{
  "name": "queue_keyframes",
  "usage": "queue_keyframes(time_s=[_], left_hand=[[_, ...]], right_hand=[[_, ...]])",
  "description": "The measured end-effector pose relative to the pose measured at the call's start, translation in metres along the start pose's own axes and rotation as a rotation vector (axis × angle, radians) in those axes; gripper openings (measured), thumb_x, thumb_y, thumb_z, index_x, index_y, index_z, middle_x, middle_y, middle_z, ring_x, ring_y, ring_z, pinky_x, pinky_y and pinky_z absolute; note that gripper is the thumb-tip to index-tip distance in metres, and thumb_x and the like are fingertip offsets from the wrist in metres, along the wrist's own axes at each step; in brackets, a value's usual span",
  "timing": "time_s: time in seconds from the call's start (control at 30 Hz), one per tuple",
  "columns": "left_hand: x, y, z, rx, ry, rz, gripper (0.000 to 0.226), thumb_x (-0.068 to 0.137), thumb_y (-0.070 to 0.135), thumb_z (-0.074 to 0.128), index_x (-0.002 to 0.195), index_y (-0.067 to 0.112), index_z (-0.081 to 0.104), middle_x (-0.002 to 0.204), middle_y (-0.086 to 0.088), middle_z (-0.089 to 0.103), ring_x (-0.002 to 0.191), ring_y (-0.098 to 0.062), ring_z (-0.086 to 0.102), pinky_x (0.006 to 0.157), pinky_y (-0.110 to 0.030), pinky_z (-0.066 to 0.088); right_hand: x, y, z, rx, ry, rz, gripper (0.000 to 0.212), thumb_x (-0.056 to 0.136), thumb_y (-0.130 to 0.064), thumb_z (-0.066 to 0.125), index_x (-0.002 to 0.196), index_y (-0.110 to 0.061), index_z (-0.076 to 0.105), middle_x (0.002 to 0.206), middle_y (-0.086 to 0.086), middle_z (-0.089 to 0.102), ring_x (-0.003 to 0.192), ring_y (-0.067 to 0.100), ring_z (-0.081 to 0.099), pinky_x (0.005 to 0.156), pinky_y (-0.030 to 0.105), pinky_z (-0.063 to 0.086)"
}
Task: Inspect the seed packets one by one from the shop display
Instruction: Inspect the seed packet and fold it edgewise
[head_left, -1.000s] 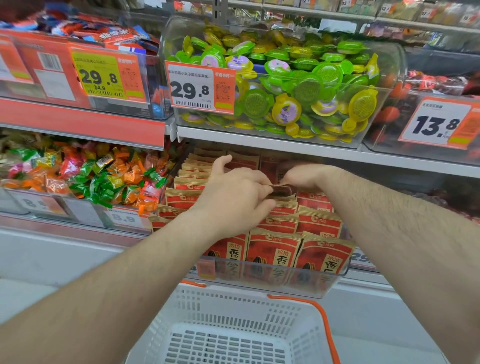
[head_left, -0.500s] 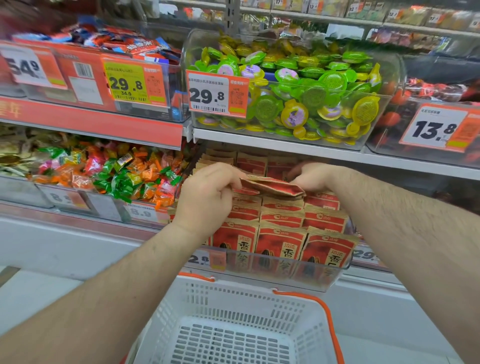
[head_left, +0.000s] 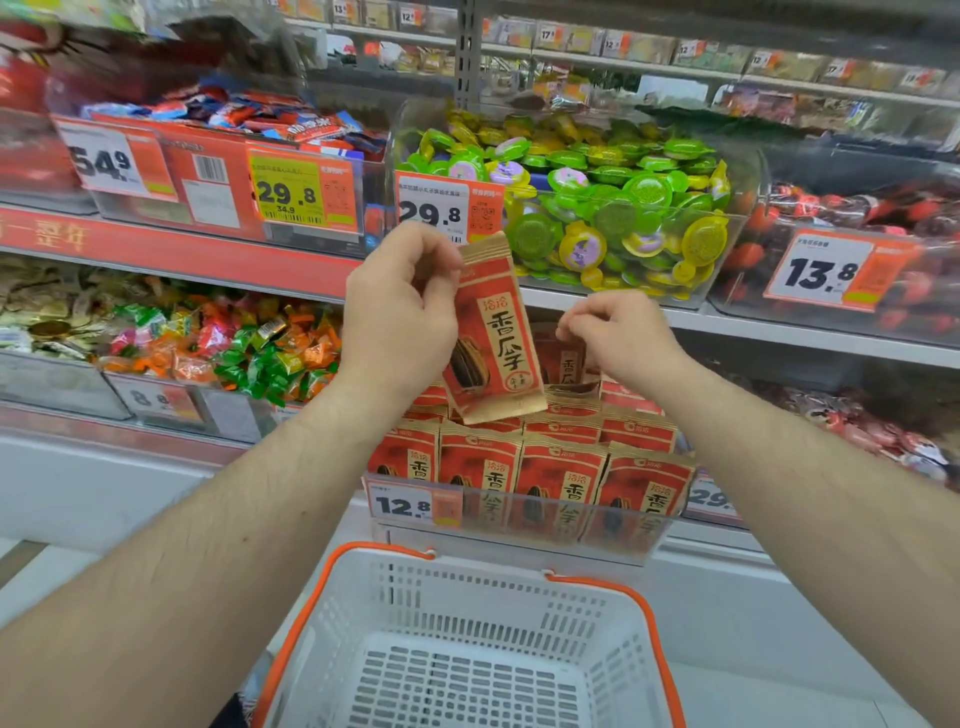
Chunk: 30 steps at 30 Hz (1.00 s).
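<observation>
- Packet (head_left: 493, 332) hangs from your left hand (head_left: 397, 317), pinched at its top left corner, just above the display bin (head_left: 524, 512).
- Right hand (head_left: 618, 338) is curled beside it, behind the packet's right edge; whether it pinches another packet, you cannot tell.
- It looks light, thin and crinkly; better to hold it by the sealed edges.
- Long axis runs near upright, top tilted left, printed face toward you.

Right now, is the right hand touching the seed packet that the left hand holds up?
Apart. The head view shows background between the right hand and the raised seed packet, which the left hand pinches.
</observation>
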<state>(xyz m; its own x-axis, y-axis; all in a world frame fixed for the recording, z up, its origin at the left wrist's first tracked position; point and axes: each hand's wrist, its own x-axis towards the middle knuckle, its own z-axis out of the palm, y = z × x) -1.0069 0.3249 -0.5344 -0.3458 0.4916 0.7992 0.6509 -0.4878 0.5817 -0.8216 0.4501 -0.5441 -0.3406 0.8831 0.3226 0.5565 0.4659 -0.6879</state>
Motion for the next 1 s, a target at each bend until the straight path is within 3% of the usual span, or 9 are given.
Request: queue_keyframes(time_s=[0.07, 0.2, 0.27, 0.37, 0.43, 0.57, 0.67, 0.9, 1.0], left_hand=[[-0.001, 0.008, -0.003, -0.044, -0.103, -0.046, 0.033, 0.088, -0.006, 0.057, 0.086, 0.025, 0.048, 0.082, 0.018, 0.054, 0.075, 0.008, 0.057, 0.072, -0.011, 0.044], [-0.012, 0.011, -0.007, -0.039, -0.328, -0.184, 0.038, 0.088, 0.003, 0.062, 0.086, 0.036, 0.042, 0.088, 0.010, 0.059, 0.080, -0.005, 0.059, 0.077, -0.030, 0.048], [-0.026, 0.009, -0.007, -0.104, -0.403, -0.259, 0.035, 0.087, 0.004, 0.064, 0.088, 0.033, 0.044, 0.090, 0.002, 0.066, 0.078, -0.011, 0.062, 0.073, -0.034, 0.051], [-0.053, 0.006, -0.006, -0.184, -0.444, -0.390, 0.035, 0.089, -0.002, 0.066, 0.093, 0.028, 0.049, 0.082, 0.004, 0.069, 0.068, -0.005, 0.063, 0.064, -0.031, 0.054], [-0.074, 0.000, -0.008, -0.343, -0.416, -0.592, 0.033, 0.089, -0.001, 0.069, 0.099, 0.027, 0.054, 0.079, 0.004, 0.072, 0.069, -0.008, 0.067, 0.060, -0.031, 0.058], [-0.116, -0.018, -0.008, -0.515, -0.322, -0.910, 0.010, 0.089, 0.006, 0.069, 0.096, 0.012, 0.065, 0.078, -0.003, 0.075, 0.065, -0.014, 0.070, 0.054, -0.026, 0.054], [-0.141, -0.025, -0.006, -0.564, -0.290, -1.055, 0.003, 0.091, 0.008, 0.066, 0.092, 0.007, 0.069, 0.076, -0.005, 0.075, 0.066, -0.016, 0.069, 0.058, -0.029, 0.056], [-0.154, -0.037, -0.014, -0.590, -0.360, -1.044, 0.009, 0.076, 0.012, 0.069, 0.080, 0.005, 0.065, 0.069, -0.006, 0.073, 0.063, -0.018, 0.069, 0.062, -0.033, 0.057], [-0.162, -0.039, -0.015, -0.538, -0.418, -0.964, 0.013, 0.082, -0.005, 0.066, 0.074, 0.004, 0.063, 0.067, 0.002, 0.073, 0.062, -0.009, 0.069, 0.062, -0.024, 0.058]], right_hand=[[-0.013, -0.020, 0.000, 0.272, 0.003, 0.022, 0.027, 0.090, -0.009, 0.055, 0.068, -0.018, 0.069, 0.072, -0.002, 0.073, 0.044, 0.013, 0.046, 0.050, 0.028, 0.041], [-0.048, -0.049, -0.001, 0.636, -0.147, 0.000, 0.026, 0.092, -0.022, 0.055, 0.071, -0.012, 0.067, 0.059, -0.003, 0.066, 0.037, 0.010, 0.037, 0.038, 0.019, 0.027], [-0.066, -0.046, 0.008, 0.542, -0.182, -0.038, 0.024, 0.087, -0.026, 0.063, 0.070, -0.009, 0.066, 0.055, -0.007, 0.059, 0.043, 0.005, 0.043, 0.044, 0.018, 0.034], [-0.091, -0.032, 0.027, 0.391, -0.141, -0.029, 0.025, 0.085, -0.027, 0.070, 0.073, -0.005, 0.067, 0.066, 0.002, 0.066, 0.060, 0.013, 0.060, 0.060, 0.033, 0.048], [-0.108, -0.019, 0.036, 0.401, -0.119, 0.025, 0.025, 0.091, -0.022, 0.069, 0.071, -0.008, 0.067, 0.068, 0.006, 0.069, 0.063, 0.018, 0.065, 0.060, 0.038, 0.053], [-0.136, -0.001, 0.056, 0.417, -0.085, 0.169, 0.034, 0.093, -0.020, 0.067, 0.062, -0.010, 0.055, 0.057, 0.003, 0.059, 0.052, 0.013, 0.055, 0.049, 0.025, 0.040], [-0.150, 0.006, 0.070, 0.504, -0.126, 0.275, 0.031, 0.094, -0.018, 0.064, 0.064, -0.014, 0.062, 0.055, 0.001, 0.060, 0.048, 0.012, 0.055, 0.047, 0.024, 0.039], [-0.168, 0.023, 0.083, 0.539, -0.141, 0.290, 0.022, 0.096, -0.015, 0.061, 0.076, -0.010, 0.070, 0.048, -0.003, 0.053, 0.043, 0.010, 0.046, 0.049, 0.027, 0.041], [-0.173, 0.036, 0.084, 0.523, -0.149, 0.294, 0.022, 0.095, -0.015, 0.063, 0.079, -0.023, 0.075, 0.049, -0.001, 0.052, 0.051, 0.014, 0.046, 0.057, 0.035, 0.041]])
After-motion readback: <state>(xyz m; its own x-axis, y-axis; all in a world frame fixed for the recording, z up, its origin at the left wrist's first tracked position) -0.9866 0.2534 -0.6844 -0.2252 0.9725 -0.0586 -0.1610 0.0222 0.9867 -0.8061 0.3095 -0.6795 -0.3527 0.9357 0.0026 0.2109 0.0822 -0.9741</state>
